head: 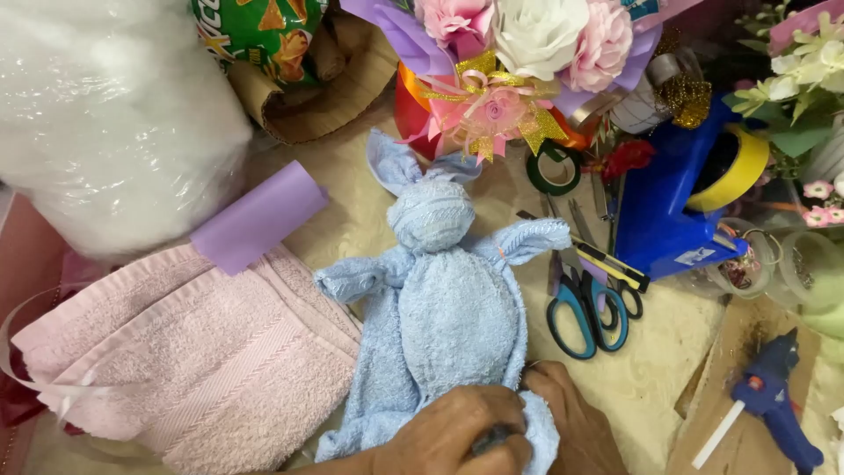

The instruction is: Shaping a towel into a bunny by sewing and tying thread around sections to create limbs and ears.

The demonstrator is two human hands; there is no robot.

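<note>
Light-blue terry towel folded into a bunny shape [440, 308] lies on the cream tabletop [651, 369]. Left hand [462, 435] and right hand [571, 422] pinch its bottom edge together. Folded pink terry towel [185, 361] just left; blue-handled scissors [587, 312] right; blue glue gun [774, 400] far right.

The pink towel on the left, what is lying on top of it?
A lilac paper roll rests on the pink towel at its upper edge, and a clear ribbon crosses its left side. What is under the towel is hidden.
</note>
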